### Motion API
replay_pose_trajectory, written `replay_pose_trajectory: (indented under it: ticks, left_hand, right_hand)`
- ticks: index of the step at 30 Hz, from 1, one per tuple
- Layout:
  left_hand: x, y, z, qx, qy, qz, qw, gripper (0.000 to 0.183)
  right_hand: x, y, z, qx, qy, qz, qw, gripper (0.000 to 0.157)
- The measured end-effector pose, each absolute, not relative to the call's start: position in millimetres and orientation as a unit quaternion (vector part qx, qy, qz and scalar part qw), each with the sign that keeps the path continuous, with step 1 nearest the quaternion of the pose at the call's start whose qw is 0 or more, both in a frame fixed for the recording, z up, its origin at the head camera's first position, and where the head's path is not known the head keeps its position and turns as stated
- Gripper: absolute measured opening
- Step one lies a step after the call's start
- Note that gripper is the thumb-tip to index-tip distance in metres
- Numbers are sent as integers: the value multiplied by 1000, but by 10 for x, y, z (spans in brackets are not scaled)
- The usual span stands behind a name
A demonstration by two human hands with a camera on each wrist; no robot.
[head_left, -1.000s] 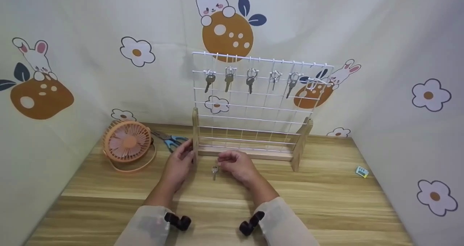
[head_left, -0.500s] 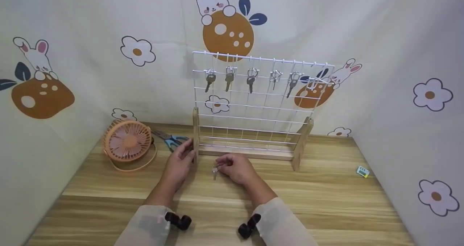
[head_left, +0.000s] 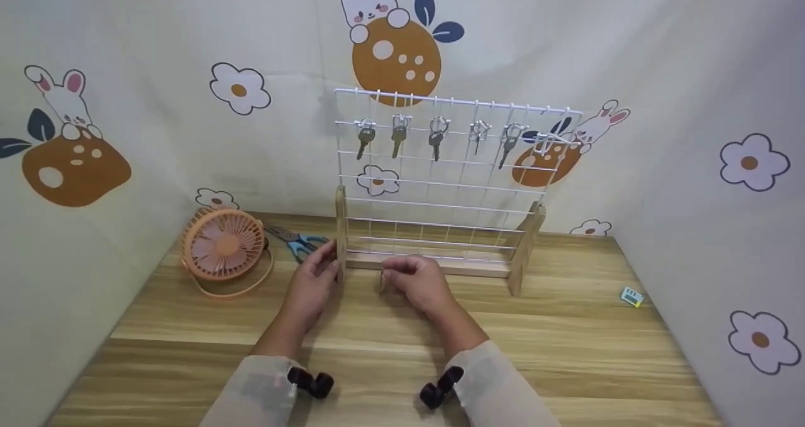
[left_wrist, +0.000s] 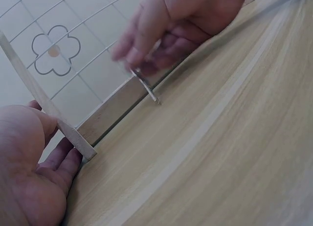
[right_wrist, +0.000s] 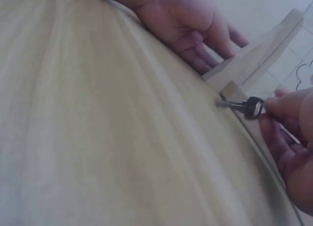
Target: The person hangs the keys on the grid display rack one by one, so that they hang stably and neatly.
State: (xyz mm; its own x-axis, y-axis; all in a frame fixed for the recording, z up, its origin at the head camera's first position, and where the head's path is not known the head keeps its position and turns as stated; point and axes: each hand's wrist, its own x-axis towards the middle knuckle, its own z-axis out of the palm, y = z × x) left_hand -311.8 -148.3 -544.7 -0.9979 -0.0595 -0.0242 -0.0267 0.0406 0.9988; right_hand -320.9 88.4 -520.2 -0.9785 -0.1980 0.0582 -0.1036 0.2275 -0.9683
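Note:
My right hand (head_left: pixel 418 283) pinches a single metal key (right_wrist: pixel 247 107) by its bow, with the blade pointing away from the fingertips. In the head view the key shows as a thin sliver below the fingers; in the left wrist view its blade (left_wrist: pixel 148 87) slants down close over the tabletop. The left hand (head_left: pixel 311 288) grips the left wooden leg (head_left: pixel 341 226) of a white wire grid rack (head_left: pixel 459 100), thumb and fingers on either side of it. Several keys (head_left: pixel 366 139) hang in a row from hooks near the rack's top.
An orange fan (head_left: pixel 226 246) stands at the left, with blue-handled scissors (head_left: pixel 305 244) between it and the rack. A small light-blue gadget (head_left: pixel 631 297) lies near the table's right edge. A hook (head_left: pixel 546 141) at the rack's right end holds no key.
The right hand has shifted slightly right and toward the rack, lifting the key and turning it to a narrower view. The left hand stays on the leg.

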Motion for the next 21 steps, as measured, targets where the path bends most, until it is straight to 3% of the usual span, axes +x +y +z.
replay_pose_trajectory:
  ticks: [8, 21]
  left_hand:
    - [-3136, -1461, -5423, 25, -728, -685, 13, 50]
    - [-3099, -1483, -5429, 27, -730, -683, 10, 51]
  right_hand:
    - [-3036, 1057, -4577, -82, 700, -709, -18, 21]
    - [-2749, 1739, -3927, -121, 693, -692, -165, 16]
